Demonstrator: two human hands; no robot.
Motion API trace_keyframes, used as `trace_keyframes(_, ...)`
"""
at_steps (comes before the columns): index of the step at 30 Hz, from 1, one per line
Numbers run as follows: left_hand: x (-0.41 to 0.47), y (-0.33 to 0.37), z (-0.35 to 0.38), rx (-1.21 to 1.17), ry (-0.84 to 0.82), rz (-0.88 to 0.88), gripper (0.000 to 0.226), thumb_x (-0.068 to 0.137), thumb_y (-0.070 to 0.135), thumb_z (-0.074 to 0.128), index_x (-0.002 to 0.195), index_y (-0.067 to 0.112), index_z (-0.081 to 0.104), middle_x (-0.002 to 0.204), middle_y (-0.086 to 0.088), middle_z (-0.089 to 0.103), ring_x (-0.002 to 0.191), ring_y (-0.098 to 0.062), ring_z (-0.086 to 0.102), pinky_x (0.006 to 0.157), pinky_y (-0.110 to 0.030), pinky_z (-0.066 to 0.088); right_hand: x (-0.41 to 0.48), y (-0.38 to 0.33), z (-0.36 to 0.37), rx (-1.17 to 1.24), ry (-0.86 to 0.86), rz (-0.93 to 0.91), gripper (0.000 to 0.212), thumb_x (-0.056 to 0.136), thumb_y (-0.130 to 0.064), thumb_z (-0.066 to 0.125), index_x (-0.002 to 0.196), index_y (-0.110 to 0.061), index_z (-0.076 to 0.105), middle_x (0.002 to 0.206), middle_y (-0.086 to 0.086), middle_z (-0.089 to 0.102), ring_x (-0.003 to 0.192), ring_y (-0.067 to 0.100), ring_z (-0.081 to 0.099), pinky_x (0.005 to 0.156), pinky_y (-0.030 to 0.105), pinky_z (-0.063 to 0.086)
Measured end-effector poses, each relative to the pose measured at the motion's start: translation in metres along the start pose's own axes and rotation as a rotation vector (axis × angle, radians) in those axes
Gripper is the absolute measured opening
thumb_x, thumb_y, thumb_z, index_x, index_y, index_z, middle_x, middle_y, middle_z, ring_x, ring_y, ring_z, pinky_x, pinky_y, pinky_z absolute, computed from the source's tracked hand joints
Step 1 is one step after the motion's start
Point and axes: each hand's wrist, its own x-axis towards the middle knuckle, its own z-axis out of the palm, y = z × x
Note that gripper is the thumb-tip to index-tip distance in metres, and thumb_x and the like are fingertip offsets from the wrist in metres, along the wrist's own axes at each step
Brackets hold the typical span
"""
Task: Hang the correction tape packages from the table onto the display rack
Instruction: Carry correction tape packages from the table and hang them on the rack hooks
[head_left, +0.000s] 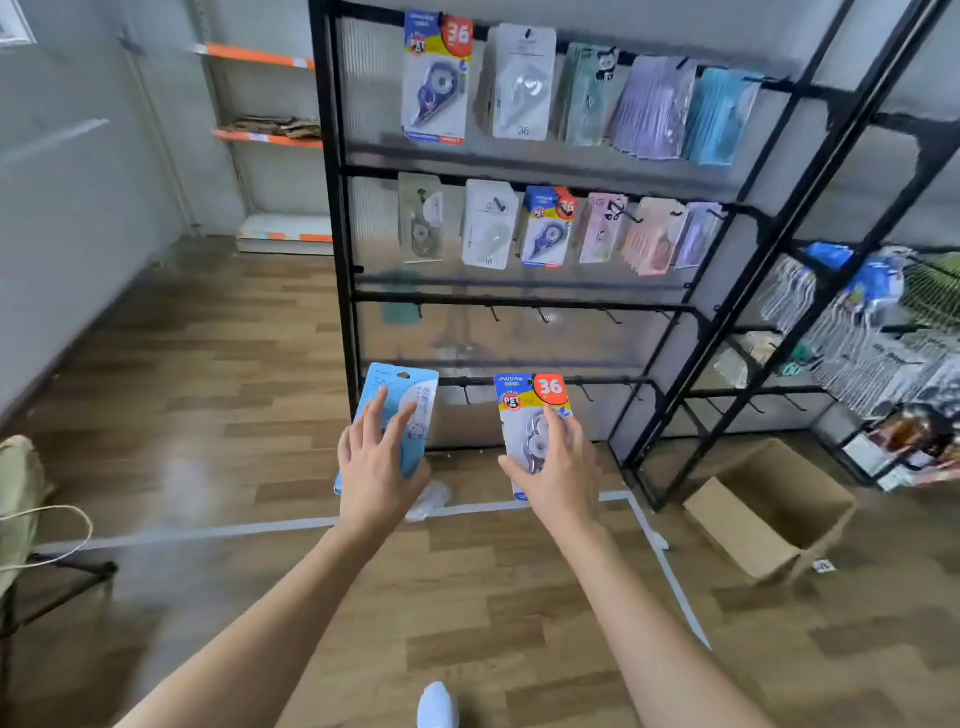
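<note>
A small stationery shop, black wire display rack (519, 171) hung with carded correction tape packages (437, 78) on peg hooks, orange-edged wall shelving (265, 93) (mostly bare), open cardboard box (769, 514) on wood-look floor (234, 364)

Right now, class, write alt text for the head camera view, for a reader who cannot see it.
A person holds up two correction tape packages before a black display rack: a light blue package in the left hand, a blue-and-yellow package marked 36 in the right hand. Upper rows carry hanging packages; several lower hooks are bare.
</note>
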Motion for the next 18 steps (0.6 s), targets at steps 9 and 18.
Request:
trace_keyframes(9, 0.148, 0.036, 0.078, 0.006, 0.074, 0.063, 0.067, 0.071, 0.010, 0.074, 0.134, 0.013, 0.051, 0.150, -0.016, 0.031, 0.133, -0.040, 0.031, 0.109, -0.048, 0.021, 0.158, 0.035, -0.020, 0.024, 0.118, -0.060, 0.082, 0.077, -0.046, 0.072, 0.143, -0.016, 0.033, 0.142, 0.008, 0.035, 0.126, 0.028, 0.039, 0.098, 0.041, 0.040)
trace_keyframes(18, 0.247, 0.061, 0.134, 0.044, 0.074, 0.093, 0.069, 0.074, 0.015, 0.073, 0.137, 0.018, 0.046, 0.154, -0.012, 0.024, 0.137, -0.033, 0.022, 0.112, -0.042, 0.013, 0.276, 0.063, -0.018, 0.025, 0.177, -0.074, 0.084, 0.078, -0.047, 0.071, 0.144, -0.015, 0.031, 0.146, 0.012, 0.034, 0.129, 0.030, 0.037, 0.100, 0.044, 0.039)
